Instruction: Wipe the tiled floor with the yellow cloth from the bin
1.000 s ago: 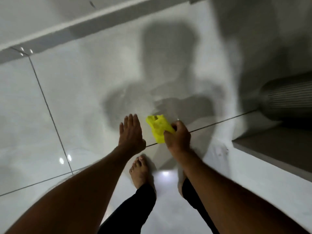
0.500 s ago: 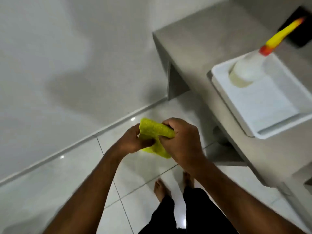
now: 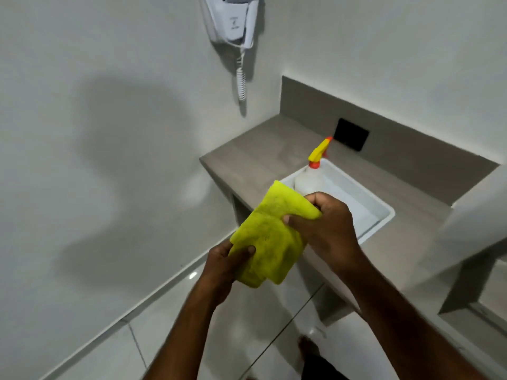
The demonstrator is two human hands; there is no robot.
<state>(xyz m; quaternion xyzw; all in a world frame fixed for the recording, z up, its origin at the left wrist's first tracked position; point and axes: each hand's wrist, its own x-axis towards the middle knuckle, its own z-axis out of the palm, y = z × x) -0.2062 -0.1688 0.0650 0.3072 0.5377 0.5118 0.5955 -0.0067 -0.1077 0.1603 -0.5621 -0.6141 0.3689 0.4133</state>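
Note:
I hold the yellow cloth (image 3: 270,237) folded flat between both hands, above the front left edge of the counter. My left hand (image 3: 225,263) pinches its lower left corner. My right hand (image 3: 326,229) grips its upper right edge. Just behind the cloth stands the white bin (image 3: 375,215) on the grey counter, partly hidden by my right hand. The glossy tiled floor (image 3: 170,325) lies below my arms.
A white spray bottle (image 3: 310,179) with a yellow and red nozzle stands in the bin. The grey counter (image 3: 260,154) runs along the right wall. A white wall-mounted hair dryer (image 3: 233,20) with a coiled cord hangs above. My bare foot (image 3: 308,349) is on the tiles.
I have risen from the floor to standing. The cloth went from my right hand alone, down at the tiles, to both hands at counter height, and is now spread flatter.

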